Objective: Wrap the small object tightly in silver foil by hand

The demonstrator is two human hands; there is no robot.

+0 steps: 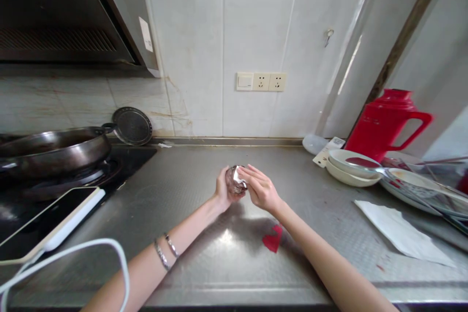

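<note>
My left hand (pixel 224 190) holds a small clear glass (pixel 232 180) above the middle of the steel counter (pixel 204 234). My right hand (pixel 260 188) presses a white tissue (pixel 239 176) against the glass's mouth, fingers curled over it. Both hands meet over the counter, a little way from the back wall. A small red scrap (pixel 272 241) lies on the counter below my right wrist. Two bracelets (pixel 166 251) circle my left forearm.
A dark pan (pixel 54 148) sits on the stove at left, with a phone (pixel 47 217) and white cable (pixel 91 248) in front. At right stand a red jug (pixel 383 122), stacked bowls (pixel 349 168), plates and a white paper sheet (pixel 398 229). Wall sockets (pixel 261 81) are behind.
</note>
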